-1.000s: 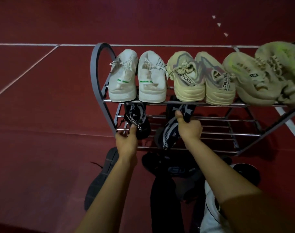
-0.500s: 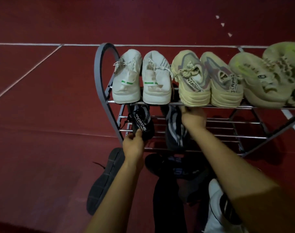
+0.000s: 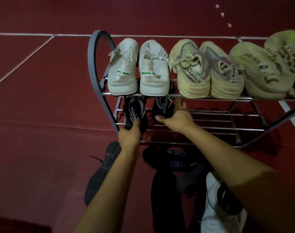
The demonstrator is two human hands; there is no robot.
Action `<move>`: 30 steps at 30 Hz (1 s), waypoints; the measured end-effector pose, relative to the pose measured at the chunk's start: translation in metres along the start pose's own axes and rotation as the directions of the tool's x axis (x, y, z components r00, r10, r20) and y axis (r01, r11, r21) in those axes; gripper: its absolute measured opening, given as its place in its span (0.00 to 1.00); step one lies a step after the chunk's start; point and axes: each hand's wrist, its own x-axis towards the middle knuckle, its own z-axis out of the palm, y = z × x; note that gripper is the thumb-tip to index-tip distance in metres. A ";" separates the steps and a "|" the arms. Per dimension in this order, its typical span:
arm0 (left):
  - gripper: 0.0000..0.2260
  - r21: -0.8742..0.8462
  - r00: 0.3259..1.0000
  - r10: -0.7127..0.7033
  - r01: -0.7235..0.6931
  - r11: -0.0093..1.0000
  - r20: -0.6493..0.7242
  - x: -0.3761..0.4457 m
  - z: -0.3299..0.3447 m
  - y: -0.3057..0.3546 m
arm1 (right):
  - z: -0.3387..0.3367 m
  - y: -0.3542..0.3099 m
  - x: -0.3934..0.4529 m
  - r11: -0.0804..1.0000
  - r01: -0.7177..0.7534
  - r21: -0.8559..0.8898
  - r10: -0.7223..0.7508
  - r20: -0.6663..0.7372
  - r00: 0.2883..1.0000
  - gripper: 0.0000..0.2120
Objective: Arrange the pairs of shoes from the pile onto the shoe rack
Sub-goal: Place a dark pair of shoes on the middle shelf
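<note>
A grey metal shoe rack [image 3: 93, 64] stands on the red floor. Its top shelf carries a white pair [image 3: 138, 68], a beige pair [image 3: 205, 71] and a pale green pair [image 3: 268, 66], heels toward me. On the lower shelf at the left sit two black shoes. My left hand [image 3: 129, 136] grips the heel of the left black shoe [image 3: 135, 113]. My right hand [image 3: 177, 119] holds the heel of the right black shoe [image 3: 162, 108], thumb under it, fingers spread beside it.
On the floor in front of the rack lies the pile: a black shoe on its side [image 3: 101, 174], dark sneakers [image 3: 173, 162] and a white shoe with black trim [image 3: 222, 207]. The rack's lower bars [image 3: 227, 121] run to the right of the black pair.
Both black shoes have been pushed deeper onto the lower shelf. The right one, earlier tilted across the bars, now stands straight beside the left one.
</note>
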 end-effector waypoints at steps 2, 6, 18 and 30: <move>0.35 -0.071 0.999 0.028 -0.030 0.997 -0.032 0.005 -0.008 -0.005 | 0.002 -0.005 0.015 0.989 0.061 -0.134 -0.047 0.103 0.994 0.61; 0.38 -0.109 0.996 0.084 -0.087 0.990 -0.035 0.014 -0.012 -0.015 | -0.008 -0.019 0.006 0.952 0.210 -0.224 -0.199 0.069 0.978 0.39; 0.25 -0.013 0.990 0.111 -0.113 0.994 -0.086 0.018 -0.015 0.001 | 0.034 -0.017 -0.034 0.959 0.269 -0.083 -0.272 -0.023 0.962 0.34; 0.19 0.346 0.976 0.043 -0.117 0.931 0.213 -0.025 0.001 -0.049 | 0.019 0.007 -0.073 0.954 0.288 -0.083 -0.298 -0.148 0.943 0.21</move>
